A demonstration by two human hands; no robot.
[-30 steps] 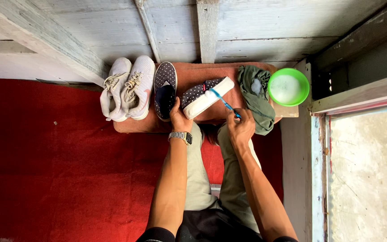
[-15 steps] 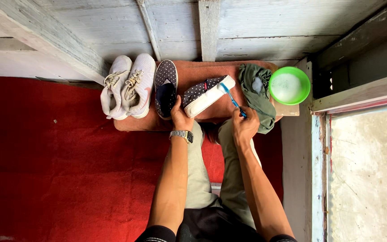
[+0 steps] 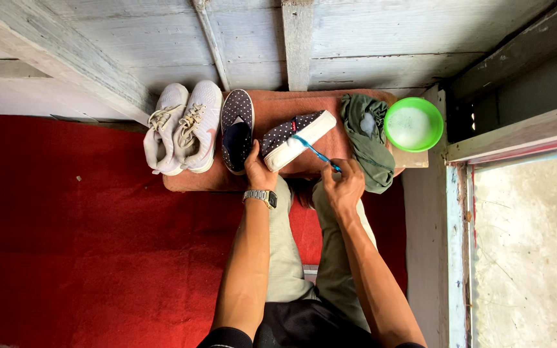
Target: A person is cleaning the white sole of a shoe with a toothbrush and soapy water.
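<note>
Midway, prob.: left hand (image 3: pixel 257 173) clamped on tilted dotted shoe (image 3: pixel 294 137), right hand (image 3: pixel 343 187) fingers pinch blue brush (image 3: pixel 314 152) w/ bristles on sole; 2nd dotted shoe (image 3: pixel 236 129) + white pair (image 3: pixel 185 125) on left wait.

A pair of white sneakers (image 3: pixel 184 127) stands side by side at the left end of the worktop (image 3: pixel 278 106), toes toward the grey plank wall (image 3: pixel 381 38). A green rag (image 3: pixel 365 138) lies crumpled near the right end, just beside a green bowl (image 3: pixel 413 124) of cloudy water. Red carpet (image 3: pixel 78 238) covers the floor.
</note>
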